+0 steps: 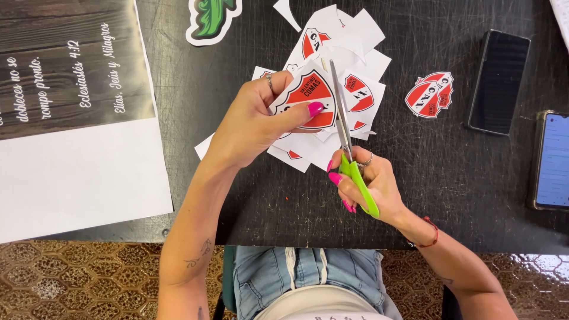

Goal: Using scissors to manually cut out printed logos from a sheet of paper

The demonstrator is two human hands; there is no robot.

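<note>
My left hand pinches a paper cut-out of a red and white shield between thumb and fingers, above the black table. My right hand grips green-handled scissors, whose metal blades point up along the right edge of that shield. Under the held piece lies a loose pile of white paper sheets with more red shields.
A finished pair of red shield cut-outs lies to the right. Two phones rest at the right edge, a dark one and a lit one. A large printed sheet covers the left; a green sticker sits at top.
</note>
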